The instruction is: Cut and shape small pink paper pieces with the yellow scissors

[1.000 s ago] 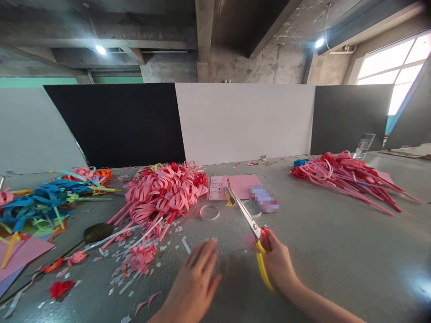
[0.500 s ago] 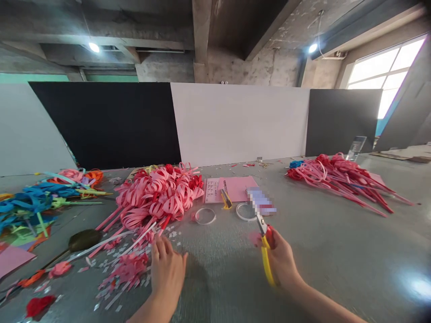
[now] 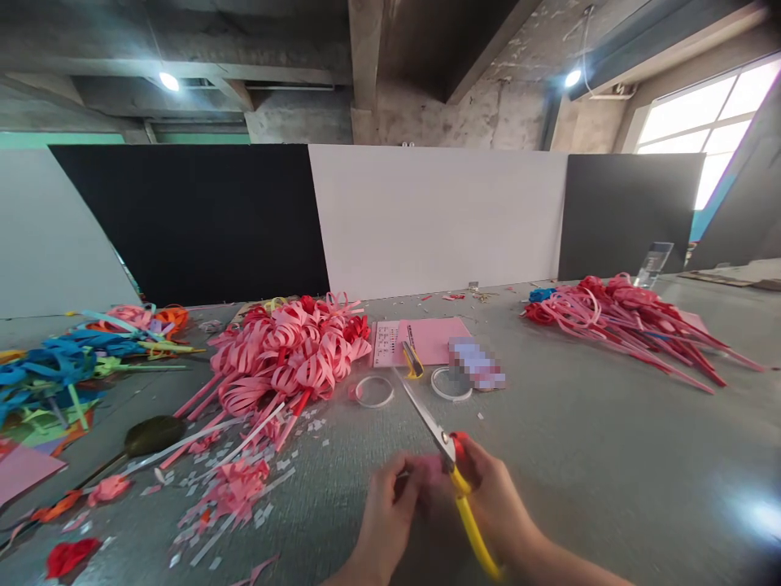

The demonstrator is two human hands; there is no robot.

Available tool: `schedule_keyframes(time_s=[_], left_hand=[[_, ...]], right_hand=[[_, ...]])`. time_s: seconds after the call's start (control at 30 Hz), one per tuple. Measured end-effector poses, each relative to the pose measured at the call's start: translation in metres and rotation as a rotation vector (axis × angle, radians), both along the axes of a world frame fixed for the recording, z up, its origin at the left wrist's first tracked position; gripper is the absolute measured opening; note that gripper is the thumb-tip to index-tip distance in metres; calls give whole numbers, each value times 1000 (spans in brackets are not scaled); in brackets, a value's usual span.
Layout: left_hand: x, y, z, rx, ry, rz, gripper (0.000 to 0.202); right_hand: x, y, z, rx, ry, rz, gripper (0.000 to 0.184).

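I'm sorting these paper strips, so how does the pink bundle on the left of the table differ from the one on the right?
The left bundle puffs up in rounded loops; the right bundle looks flatter, mostly long trailing strands. The left bundle's stems point toward the near left, the right bundle's toward the near right. Both mix pink and red and lie on the table.

You're in a craft workshop | concrete beams (image 3: 364, 61) | hanging lamps (image 3: 169, 81) | partition boards (image 3: 439, 220) | paper scraps (image 3: 235, 488) across your tabletop (image 3: 610, 456)
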State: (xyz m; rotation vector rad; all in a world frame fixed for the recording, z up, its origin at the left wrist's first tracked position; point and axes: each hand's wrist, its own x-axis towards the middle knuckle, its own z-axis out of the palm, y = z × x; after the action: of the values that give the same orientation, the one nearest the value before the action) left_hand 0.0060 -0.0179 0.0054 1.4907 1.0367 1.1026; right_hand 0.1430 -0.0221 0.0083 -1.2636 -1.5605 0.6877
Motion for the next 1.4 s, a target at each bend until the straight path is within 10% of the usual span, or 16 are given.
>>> schedule_keyframes(time_s=[0.3,0.6,0.8,1.0,1.2,1.4], left_hand=[[-9,4,2,-8,-87,200,25],[-8,5,-1,-19,-98,175,26],[-9,12,-2,-43,-118,178,25],[-15,22,5,29,-6,44,27],[-22,31,-2,78,67,40,26],[-20,27,3,24,34,-40,25]], right_hand=[[41,25,19,-132,-1024,-225,30],[29,10,17,-405,-1123,-203,24],[44,3,53,-434,-1147,0,21],[28,26,58,33,-467,154,25],[-16,36,0,-23,86,245,15],[-11,38,-4,-114,187,260,15]])
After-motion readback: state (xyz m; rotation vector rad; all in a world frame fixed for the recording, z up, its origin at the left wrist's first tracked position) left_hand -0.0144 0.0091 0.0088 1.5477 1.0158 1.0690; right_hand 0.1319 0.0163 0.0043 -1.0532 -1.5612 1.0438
